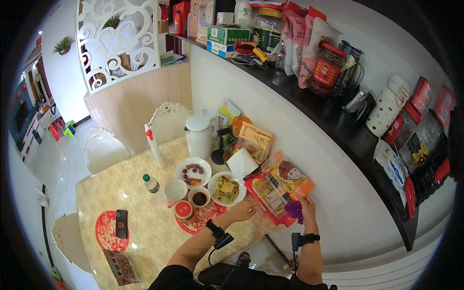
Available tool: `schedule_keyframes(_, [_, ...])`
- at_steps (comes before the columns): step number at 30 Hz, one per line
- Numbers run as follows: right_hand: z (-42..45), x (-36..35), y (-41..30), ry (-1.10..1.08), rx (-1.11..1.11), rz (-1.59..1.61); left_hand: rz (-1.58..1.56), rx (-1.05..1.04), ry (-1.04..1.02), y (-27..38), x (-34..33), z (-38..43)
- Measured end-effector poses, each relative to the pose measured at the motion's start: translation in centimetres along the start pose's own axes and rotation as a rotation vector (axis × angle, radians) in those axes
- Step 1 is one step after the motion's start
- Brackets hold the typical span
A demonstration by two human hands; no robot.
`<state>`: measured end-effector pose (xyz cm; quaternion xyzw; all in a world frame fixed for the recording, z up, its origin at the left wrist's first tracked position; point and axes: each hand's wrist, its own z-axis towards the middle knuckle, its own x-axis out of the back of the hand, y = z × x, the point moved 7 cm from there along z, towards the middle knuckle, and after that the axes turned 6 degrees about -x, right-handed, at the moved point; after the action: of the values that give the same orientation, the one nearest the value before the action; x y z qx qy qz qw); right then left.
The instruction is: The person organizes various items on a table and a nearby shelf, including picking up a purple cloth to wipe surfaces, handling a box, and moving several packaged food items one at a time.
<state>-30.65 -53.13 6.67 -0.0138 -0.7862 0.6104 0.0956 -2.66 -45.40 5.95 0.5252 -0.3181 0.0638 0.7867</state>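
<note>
My right hand (308, 208) grips a bunched purple cloth (294, 210) at the table's right edge, beside an orange food package (299, 188). My left hand (247, 211) is near the red tray's lower left side; its fingers are partly bent and nothing shows in them. On the red tray (266, 212) lies a clear pack of biscuits or pastries (270, 197). A white plate of food (227, 188) is above my left hand, next to a bowl of dark liquid (199, 198), a red-lidded jar (183, 210) and an empty-looking white cup (176, 190).
Farther back stand a white jug (198, 136), a plate with round dark fruit (193, 172) and a tissue pack (242, 163). A small green-capped bottle (151, 184) and a phone (121, 224) are at left. A dark shelf (311, 108) crowded with jars overhangs at right.
</note>
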Motion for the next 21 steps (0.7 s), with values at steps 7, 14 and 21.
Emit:
schedule_keyframes(7, [-3.1, 1.2, 2.9, -0.076, -0.169, 0.355, 0.005, 0.079, -0.064, 1.2, 0.9, 1.1])
schedule_keyframes(14, [-6.6, -5.0, 1.9, -0.338, -0.219, 0.134, -0.166, 0.034, -0.015, 0.5, 0.1, 1.5])
schedule_keyframes(21, [-5.2, -5.4, 0.8, -0.208, -0.125, -0.017, -0.243, -0.113, -0.121, 6.3, -2.3, 2.7])
